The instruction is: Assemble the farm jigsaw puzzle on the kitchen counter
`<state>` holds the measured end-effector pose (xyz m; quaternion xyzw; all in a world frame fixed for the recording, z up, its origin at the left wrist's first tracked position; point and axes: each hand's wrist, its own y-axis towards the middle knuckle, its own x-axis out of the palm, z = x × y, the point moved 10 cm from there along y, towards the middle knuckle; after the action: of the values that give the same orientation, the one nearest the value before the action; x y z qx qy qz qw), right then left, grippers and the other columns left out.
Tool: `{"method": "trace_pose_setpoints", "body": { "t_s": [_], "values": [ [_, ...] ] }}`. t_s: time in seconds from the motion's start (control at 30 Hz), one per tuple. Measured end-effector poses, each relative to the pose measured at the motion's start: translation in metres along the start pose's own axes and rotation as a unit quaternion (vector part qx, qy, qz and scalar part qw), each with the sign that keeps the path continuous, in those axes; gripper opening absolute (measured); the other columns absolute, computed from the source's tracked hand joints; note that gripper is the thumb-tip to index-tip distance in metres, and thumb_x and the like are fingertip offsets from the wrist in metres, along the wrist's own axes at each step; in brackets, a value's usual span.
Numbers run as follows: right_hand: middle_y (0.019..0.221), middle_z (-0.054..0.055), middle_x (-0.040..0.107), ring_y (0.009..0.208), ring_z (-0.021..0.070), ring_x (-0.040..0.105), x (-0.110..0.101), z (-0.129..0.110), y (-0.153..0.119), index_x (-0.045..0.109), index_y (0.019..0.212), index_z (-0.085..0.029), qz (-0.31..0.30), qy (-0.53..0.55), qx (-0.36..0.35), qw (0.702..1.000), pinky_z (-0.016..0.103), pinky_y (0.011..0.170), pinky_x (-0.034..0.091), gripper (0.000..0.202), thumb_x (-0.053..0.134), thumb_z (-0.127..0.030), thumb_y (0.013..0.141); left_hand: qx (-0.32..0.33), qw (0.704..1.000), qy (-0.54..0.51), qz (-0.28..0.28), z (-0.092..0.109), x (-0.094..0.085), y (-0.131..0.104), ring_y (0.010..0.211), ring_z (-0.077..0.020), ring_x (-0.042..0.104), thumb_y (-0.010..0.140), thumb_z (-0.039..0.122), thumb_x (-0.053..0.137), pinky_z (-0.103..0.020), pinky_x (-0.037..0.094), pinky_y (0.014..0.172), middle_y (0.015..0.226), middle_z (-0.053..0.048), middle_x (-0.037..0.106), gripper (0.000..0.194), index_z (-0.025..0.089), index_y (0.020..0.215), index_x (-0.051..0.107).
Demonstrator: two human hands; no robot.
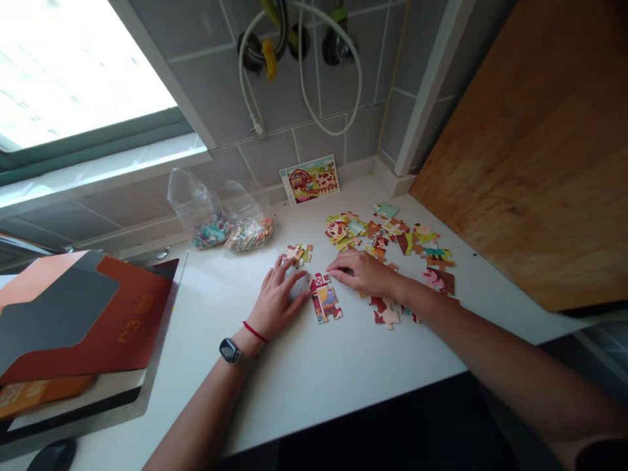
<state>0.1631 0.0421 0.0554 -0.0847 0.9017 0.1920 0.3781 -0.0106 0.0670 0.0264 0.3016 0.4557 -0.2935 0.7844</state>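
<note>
My left hand (277, 294) rests on the white counter, fingers spread and holding nothing. Its thumb lies beside a few joined jigsaw puzzle pieces (324, 301) with a red barn on them. Just above its fingertips are a few pink and green puzzle pieces (298, 254). My right hand (360, 269) is closed in a pinch at the upper right edge of the barn pieces; whatever its fingertips hold is hidden. Below that wrist lies a brown and cream puzzle piece (385, 313). Loose puzzle pieces (377, 239) are spread beyond and beside my right forearm, which covers some.
A farm picture card (310, 179) leans against the tiled wall. Two clear bags (248, 226) of puzzle pieces stand at the back left. An orange and grey box (83, 314) sits at the left. A wooden board (530, 157) bounds the right side; a white cable (360, 72) hangs above.
</note>
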Motion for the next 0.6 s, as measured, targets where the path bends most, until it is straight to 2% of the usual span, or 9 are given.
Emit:
{"method": "trace_pose_setpoints", "body": {
  "t_s": [0.27, 0.4, 0.6],
  "values": [
    [0.098, 0.007, 0.081, 0.092, 0.0205, 0.072, 0.002, -0.001, -0.001, 0.082, 0.104, -0.022, 0.002, 0.0, -0.01, 1.0, 0.036, 0.089, 0.055, 0.016, 0.066, -0.024, 0.101, -0.08, 0.995, 0.064, -0.002, -0.024, 0.003, -0.001, 0.16, -0.0445, 0.025, 0.105, 0.054, 0.055, -0.069, 0.037, 0.121, 0.171, -0.016, 0.034, 0.048, 0.03, 0.145, 0.06],
    [0.097, 0.006, 0.08, 0.091, 0.0202, 0.072, 0.002, -0.001, -0.002, 0.082, 0.104, -0.022, 0.004, 0.003, -0.013, 1.0, 0.035, 0.087, 0.055, 0.016, 0.067, -0.025, 0.1, -0.08, 0.994, 0.073, 0.013, -0.027, 0.002, -0.001, 0.158, -0.0423, 0.032, 0.105, 0.054, 0.054, -0.068, 0.038, 0.12, 0.169, -0.017, 0.038, 0.05, 0.03, 0.149, 0.058],
    [0.098, 0.006, 0.081, 0.092, 0.0201, 0.072, 0.0, -0.002, -0.002, 0.082, 0.104, -0.022, 0.007, 0.01, -0.017, 1.0, 0.035, 0.09, 0.055, 0.016, 0.067, -0.023, 0.1, -0.068, 0.995, 0.065, 0.044, -0.024, -0.003, 0.004, 0.153, -0.0412, 0.04, 0.105, 0.049, 0.054, -0.068, 0.042, 0.117, 0.161, -0.015, 0.048, 0.042, 0.032, 0.143, 0.064]
  ]
}}
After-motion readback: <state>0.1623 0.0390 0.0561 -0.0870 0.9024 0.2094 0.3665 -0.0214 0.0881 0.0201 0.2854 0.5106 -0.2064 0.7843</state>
